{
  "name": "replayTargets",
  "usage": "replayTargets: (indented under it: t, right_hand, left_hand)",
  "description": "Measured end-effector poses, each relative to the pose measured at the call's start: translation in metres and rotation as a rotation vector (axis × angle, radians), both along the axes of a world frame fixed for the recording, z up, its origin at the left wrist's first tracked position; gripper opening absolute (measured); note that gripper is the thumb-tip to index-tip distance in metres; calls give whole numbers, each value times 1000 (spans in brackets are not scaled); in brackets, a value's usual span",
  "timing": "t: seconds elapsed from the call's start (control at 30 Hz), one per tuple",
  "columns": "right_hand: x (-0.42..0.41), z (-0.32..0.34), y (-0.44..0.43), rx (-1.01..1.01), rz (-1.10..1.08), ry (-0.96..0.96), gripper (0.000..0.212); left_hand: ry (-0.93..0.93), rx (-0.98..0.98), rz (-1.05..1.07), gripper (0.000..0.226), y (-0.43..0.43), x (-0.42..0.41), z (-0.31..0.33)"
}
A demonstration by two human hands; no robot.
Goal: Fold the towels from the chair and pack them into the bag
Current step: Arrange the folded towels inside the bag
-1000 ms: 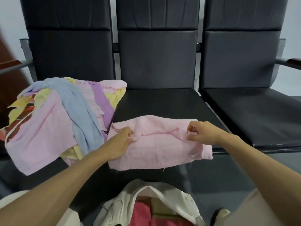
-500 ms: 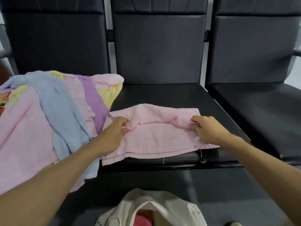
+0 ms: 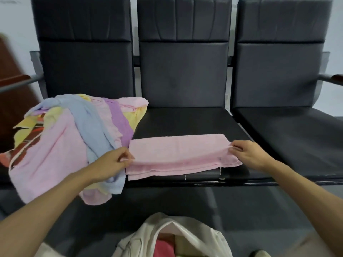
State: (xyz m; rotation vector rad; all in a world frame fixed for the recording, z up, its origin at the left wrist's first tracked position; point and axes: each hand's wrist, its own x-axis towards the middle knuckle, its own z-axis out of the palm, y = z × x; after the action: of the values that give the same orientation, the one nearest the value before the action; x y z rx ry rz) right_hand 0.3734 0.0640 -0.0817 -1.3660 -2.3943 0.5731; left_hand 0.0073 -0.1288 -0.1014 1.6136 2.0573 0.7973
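- pink towel [image 3: 178, 154] lies flat on the middle seat [image 3: 185, 121] of the black chair row, folded into a long strip. Stacked layers show along its front edge, which sits right at the seat's front lip.
- left hand [image 3: 111, 164] pinches the towel's left end, thumb + fingers curled onto the fabric.
- right hand [image 3: 248, 154] grips the right end near the far corner, fingers curled round the edge, same deal.
- pile of towels [image 3: 55, 154] is heaped on the left chair [image 3: 87, 71], just beside the pink towel and hanging over the front of the seat.
- in the pile, a blue towel [image 3: 89, 127] runs diagonally across the top w/ a purple towel [image 3: 120, 121] next to it. Yellow + pale pink ones are underneath, and a striped red/brown cloth [image 3: 27, 143] is at the far left.
- bag [image 3: 194, 236] is cream fabric, down on the floor below the hands, bottom centre of view. Its mouth is open, w/ a red-pink cloth [image 3: 163, 247] inside. Can't tell what else is in there.
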Motion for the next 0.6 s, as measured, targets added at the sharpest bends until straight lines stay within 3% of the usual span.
replayTargets:
  t: [0.1, 0.17, 0.23, 0.4, 0.53, 0.6]
  right_hand:
    - [-1, -6, 0, -39, 20, -203, 23]
    - [-5, -5, 3, -94, -22, -180, 29]
    - [-10, -4, 6, -134, -87, -119, 31]
    - [-26, -16, 18, -18, -195, -120, 20]
    - [-33, -25, 27, -73, -316, -117, 41]
    - [-33, -25, 30, -137, -369, -108, 40]
  left_hand:
    - [3, -108, -27, 7, -3, 1, -2]
    - [-46, -110, -11, 11, 2, 4, 2]
    - [47, -66, -6, 15, 12, 5, 2]
    - [185, 34, 190, 13, 36, 10, -6]
    - [281, -164, 299, 44, 47, 13, -9]
    - [319, -262, 311, 52, 52, 15, -9]
